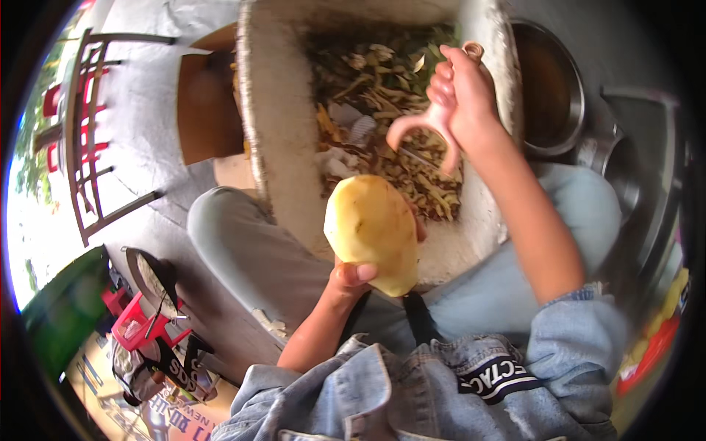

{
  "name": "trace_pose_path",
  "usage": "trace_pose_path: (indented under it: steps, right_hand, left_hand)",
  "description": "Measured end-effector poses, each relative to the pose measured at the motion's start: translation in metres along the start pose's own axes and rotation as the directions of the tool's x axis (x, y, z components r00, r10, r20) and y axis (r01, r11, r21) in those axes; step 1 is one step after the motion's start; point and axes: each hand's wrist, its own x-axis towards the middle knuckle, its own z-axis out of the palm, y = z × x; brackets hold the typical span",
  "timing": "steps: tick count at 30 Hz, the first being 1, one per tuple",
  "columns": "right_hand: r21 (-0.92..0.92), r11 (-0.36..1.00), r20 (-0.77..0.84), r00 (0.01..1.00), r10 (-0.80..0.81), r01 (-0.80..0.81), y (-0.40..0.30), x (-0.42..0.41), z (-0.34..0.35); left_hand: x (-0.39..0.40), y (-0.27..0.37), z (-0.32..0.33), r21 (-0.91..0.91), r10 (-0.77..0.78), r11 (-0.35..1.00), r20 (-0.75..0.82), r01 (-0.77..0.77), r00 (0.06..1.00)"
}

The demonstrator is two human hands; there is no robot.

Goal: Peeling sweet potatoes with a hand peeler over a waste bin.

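Note:
A large peeled potato (370,231), pale yellow with a few dark spots, rests in my left hand (353,278). My left thumb lies across its lower end, and the fingertips show at its far right side. My right hand (463,93) grips the handle of a pink Y-shaped peeler (423,124). The peeler's blade hangs above and to the right of the potato, apart from it. Below both hands stands a white foam box (281,138) with thick, worn walls. Inside it lie peelings (380,93), some brownish and some greenish, with whitish scraps among them.
Right of the box is a metal basin (576,110) holding brownish liquid, with a smaller metal pot (620,165) close by. A brown cardboard box (209,110) stands left. Farther left are a metal-framed rack (74,132), a red plastic stool (135,325) and another person (149,369).

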Motion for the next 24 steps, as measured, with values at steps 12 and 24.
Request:
trace_pose_path:
  steps: [12,24]
  right_hand:
    - [-0.281,0.814,0.737,0.429,0.523,-0.509,0.026,-0.095,-0.004]
    - [-0.431,0.857,0.709,0.694,0.127,0.283,-0.020,-0.105,0.017]
  left_hand:
    - [0.001,0.054,-0.007,0.346,0.672,0.722,-0.147,-0.599,0.726]
    - [0.001,0.047,-0.023,0.105,0.299,0.953,-0.152,-0.285,0.942]
